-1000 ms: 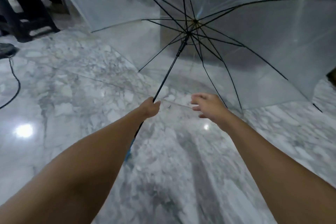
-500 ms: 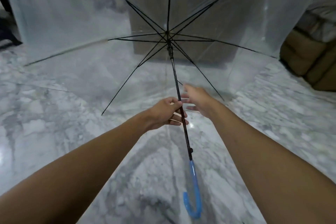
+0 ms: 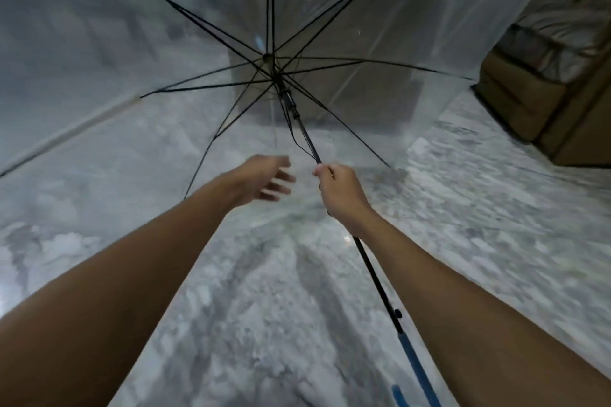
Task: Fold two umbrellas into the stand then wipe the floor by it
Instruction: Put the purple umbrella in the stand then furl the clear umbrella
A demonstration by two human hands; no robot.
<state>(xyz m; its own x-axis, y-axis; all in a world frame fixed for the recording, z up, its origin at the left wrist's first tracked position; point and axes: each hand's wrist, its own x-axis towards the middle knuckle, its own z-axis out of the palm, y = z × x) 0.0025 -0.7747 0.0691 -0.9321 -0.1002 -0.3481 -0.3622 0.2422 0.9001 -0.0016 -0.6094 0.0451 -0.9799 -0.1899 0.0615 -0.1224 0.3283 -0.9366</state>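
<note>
An open umbrella with a clear canopy (image 3: 139, 43) and black ribs fills the upper view. Its black shaft (image 3: 377, 277) runs down to a blue hooked handle (image 3: 415, 373) at the bottom edge. My right hand (image 3: 340, 190) is closed around the shaft at mid-length. Just left of the shaft, my left hand (image 3: 264, 180) hovers with fingers spread and blurred, touching nothing. The runner (image 3: 288, 99) sits high near the hub, so the canopy is fully spread. No second umbrella or stand is in view.
Grey-white marble floor (image 3: 264, 307) lies under everything. A brown sofa base (image 3: 542, 109) with a grey cover stands at the right. A dark block shows behind the canopy at centre.
My right hand has taken hold of the shaft and my left hand has let go and moved off to the left. The umbrella has tilted, its handle swinging right.
</note>
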